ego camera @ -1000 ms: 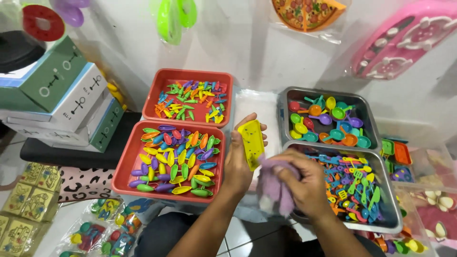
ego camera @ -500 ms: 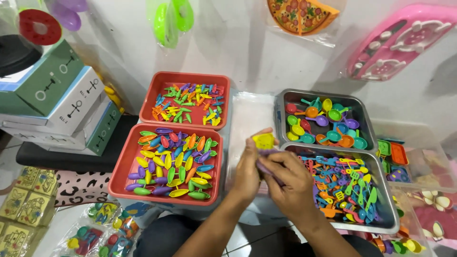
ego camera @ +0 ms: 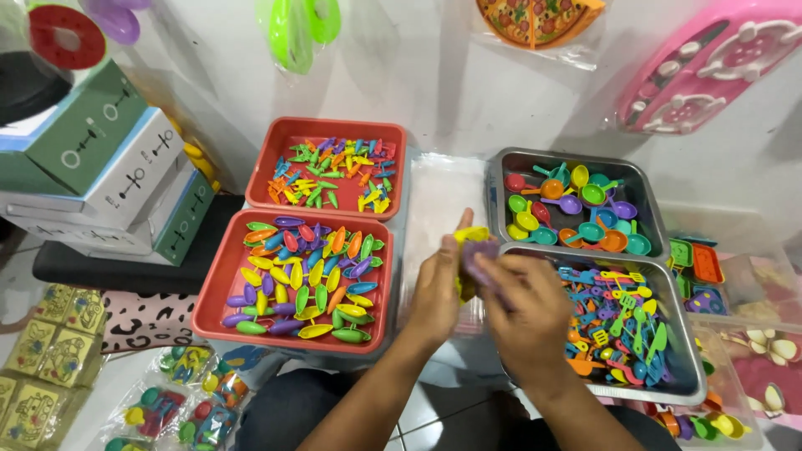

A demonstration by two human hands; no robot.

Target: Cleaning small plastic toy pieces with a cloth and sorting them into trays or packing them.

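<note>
Small yellow plastic piece (ego camera: 473, 235) and purple plastic piece (ego camera: 479, 257) pinched between left hand (ego camera: 436, 288) and right hand (ego camera: 525, 307); red plastic trays (ego camera: 219, 292) left, metal trays (ego camera: 690, 367) right, holding bright toy utensils.

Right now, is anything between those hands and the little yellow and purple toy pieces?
Nothing visible. The left hand and right hand already grip the yellow piece and purple piece together, above the gap between the red tray and metal tray.
</note>
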